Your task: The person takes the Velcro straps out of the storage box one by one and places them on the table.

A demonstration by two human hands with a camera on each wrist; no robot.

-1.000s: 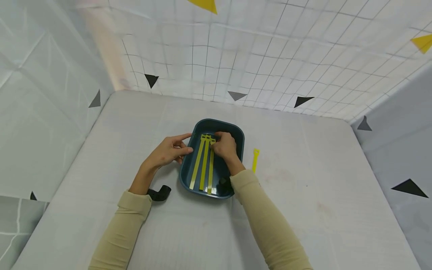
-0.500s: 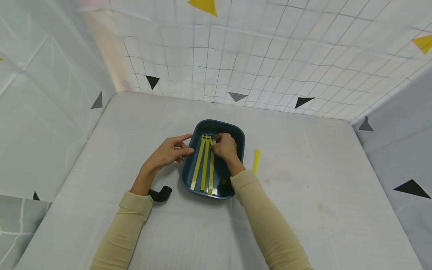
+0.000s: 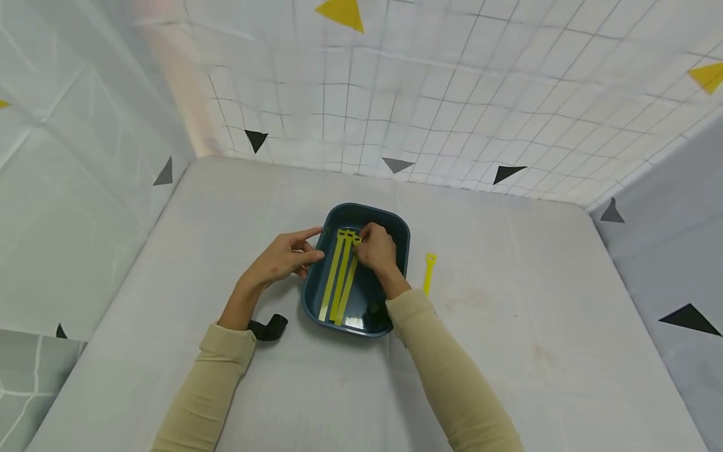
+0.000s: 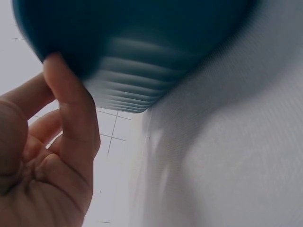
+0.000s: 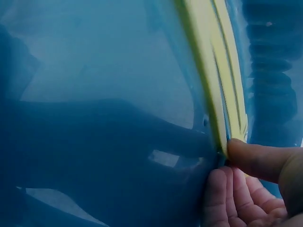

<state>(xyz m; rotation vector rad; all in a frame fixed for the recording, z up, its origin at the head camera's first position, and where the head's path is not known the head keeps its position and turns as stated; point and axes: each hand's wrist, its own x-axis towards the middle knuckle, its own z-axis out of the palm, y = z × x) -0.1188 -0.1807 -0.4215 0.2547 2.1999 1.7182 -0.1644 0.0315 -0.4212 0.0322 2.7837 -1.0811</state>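
Observation:
A dark blue tray (image 3: pixel 367 295) stands on the white table with several flat yellow straps (image 3: pixel 339 276) in it, side by side, slotted heads toward the far end. Inside the tray my right hand (image 3: pixel 377 248) pinches the rightmost yellow strap near its head, between thumb and fingers; the right wrist view shows that yellow strap (image 5: pixel 203 61) running up from the thumb. My left hand (image 3: pixel 279 257) holds the tray's left rim with thumb and fingers; in the left wrist view a fingertip (image 4: pixel 54 64) touches the blue wall. Its other fingers are partly hidden.
Another yellow strap (image 3: pixel 430 273) lies on the table (image 3: pixel 508 376) right of the tray, its lower end hidden by the sleeve. A black curved piece (image 3: pixel 270 328) is at the left cuff. White sheeting (image 3: pixel 440 94) with grid lines walls the back.
The lower end of the strap in my right hand has swung left, against the other straps. My left hand stays on the tray's rim.

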